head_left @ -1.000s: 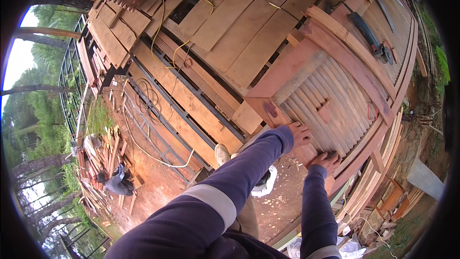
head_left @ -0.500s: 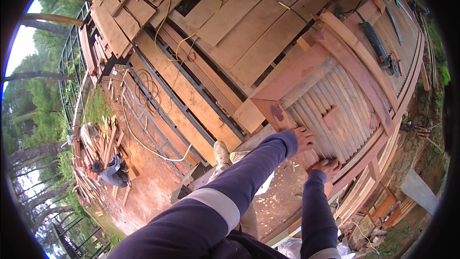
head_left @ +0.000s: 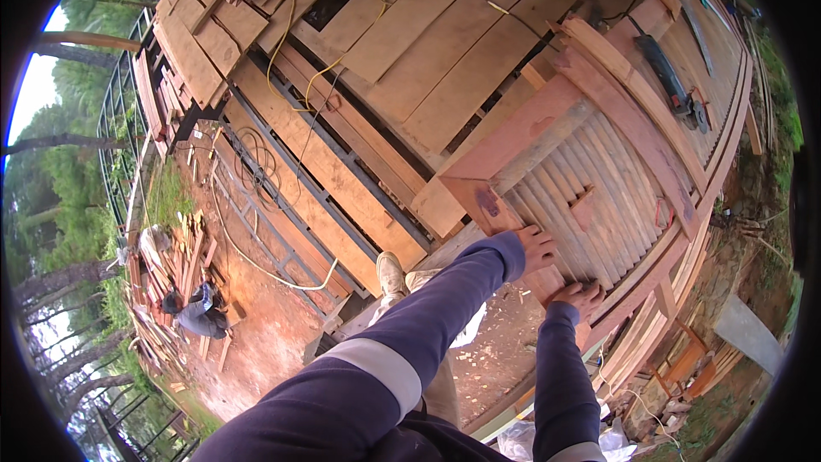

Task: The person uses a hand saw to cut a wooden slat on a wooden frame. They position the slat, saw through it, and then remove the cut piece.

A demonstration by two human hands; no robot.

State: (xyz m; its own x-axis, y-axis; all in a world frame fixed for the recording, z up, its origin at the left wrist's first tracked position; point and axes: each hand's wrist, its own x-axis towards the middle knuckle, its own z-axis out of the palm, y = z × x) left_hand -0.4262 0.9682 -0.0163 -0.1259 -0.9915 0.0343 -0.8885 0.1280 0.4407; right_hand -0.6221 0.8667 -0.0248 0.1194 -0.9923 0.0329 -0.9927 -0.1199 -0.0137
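A wooden frame (head_left: pixel 511 221) with a slatted panel (head_left: pixel 581 173) inside it lies at the right, raised off the ground. Over the frame's near-left rail my left hand (head_left: pixel 537 248) is closed, fingers curled toward the slats. My right hand (head_left: pixel 580 298) grips the same rail nearer its lower corner, also with bent fingers; both thumbs are hidden. One slat has a small notched opening (head_left: pixel 582 197). A dark stain marks the rail above my left hand.
An angle grinder (head_left: pixel 671 81) rests on boards beyond the frame. Plywood sheets (head_left: pixel 479 60) cover steel beams, with gaps between them. A yellow cord (head_left: pixel 321 77) crosses the planks. At lower left, a person (head_left: pixel 203 312) crouches by a heap of wood offcuts (head_left: pixel 184 258).
The whole view has shifted slightly, with the frame a little further left in it. Both hands keep their places on the rail.
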